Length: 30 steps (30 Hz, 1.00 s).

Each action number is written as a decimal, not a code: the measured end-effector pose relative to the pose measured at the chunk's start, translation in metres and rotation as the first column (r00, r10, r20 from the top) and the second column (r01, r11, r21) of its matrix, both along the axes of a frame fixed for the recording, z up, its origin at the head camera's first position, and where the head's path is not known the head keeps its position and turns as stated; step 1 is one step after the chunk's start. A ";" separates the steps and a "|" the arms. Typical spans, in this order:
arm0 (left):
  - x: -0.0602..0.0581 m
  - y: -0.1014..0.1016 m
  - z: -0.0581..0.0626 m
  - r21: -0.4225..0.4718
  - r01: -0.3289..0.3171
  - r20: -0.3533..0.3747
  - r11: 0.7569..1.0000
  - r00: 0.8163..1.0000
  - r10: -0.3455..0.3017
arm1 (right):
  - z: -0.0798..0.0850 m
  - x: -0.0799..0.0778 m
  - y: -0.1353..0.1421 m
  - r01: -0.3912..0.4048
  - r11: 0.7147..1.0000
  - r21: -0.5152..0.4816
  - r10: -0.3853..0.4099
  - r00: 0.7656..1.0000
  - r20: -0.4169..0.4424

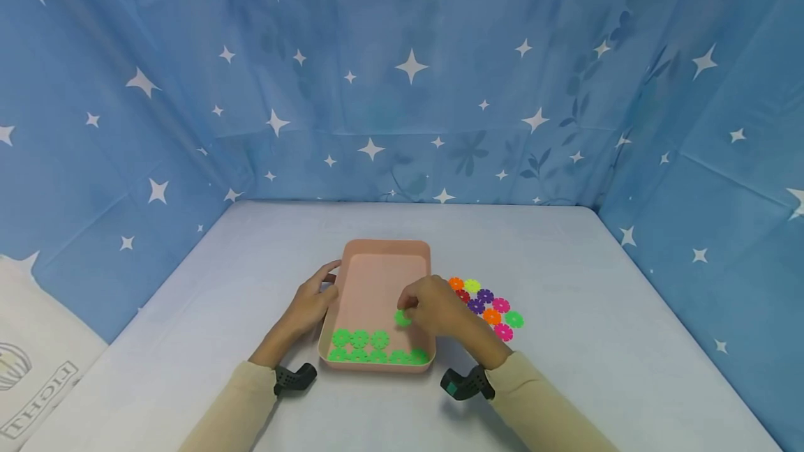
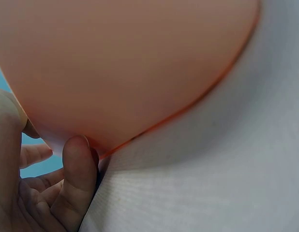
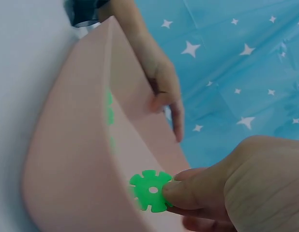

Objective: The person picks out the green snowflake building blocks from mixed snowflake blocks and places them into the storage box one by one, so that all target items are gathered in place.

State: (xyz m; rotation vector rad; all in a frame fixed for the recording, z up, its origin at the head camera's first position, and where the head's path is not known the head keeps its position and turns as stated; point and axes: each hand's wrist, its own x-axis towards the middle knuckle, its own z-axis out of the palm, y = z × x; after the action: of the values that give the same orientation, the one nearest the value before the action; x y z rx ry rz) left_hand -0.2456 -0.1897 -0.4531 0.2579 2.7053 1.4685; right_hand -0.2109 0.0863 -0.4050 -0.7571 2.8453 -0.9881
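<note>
A shallow pink tray (image 1: 384, 284) lies on the table, with green flower-shaped discs (image 1: 360, 339) set in rows at its near end. My left hand (image 1: 312, 307) holds the tray's left side wall, its thumb at the rim and other fingers outside. Over the tray's right side is my right hand (image 1: 433, 304), which pinches a green notched disc (image 3: 150, 190) between thumb and fingers. In the right wrist view this disc has a small centre hole and is held near the tray's wall. My right hand covers part of the tray's right rim in the head view.
Right of the tray lies a loose group of flower discs (image 1: 492, 316) in orange, purple, pink, red, yellow and green. The white table (image 1: 565, 257) is bounded by blue star-print curtains (image 1: 411, 103). White printed cloth (image 1: 38, 368) hangs at the left.
</note>
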 end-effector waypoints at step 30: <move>0.001 0.002 -0.002 -0.017 -0.007 -0.023 1.000 1.000 0.006 | -0.026 0.004 -0.005 -0.064 0.996 0.067 0.064 0.998 -0.004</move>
State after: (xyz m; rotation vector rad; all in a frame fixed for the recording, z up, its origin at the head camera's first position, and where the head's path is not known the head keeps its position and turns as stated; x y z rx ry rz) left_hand -0.2442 -0.1877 -0.4554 0.2668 2.7375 1.4522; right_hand -0.2067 0.0818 -0.4307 -0.8406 2.8233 -0.8798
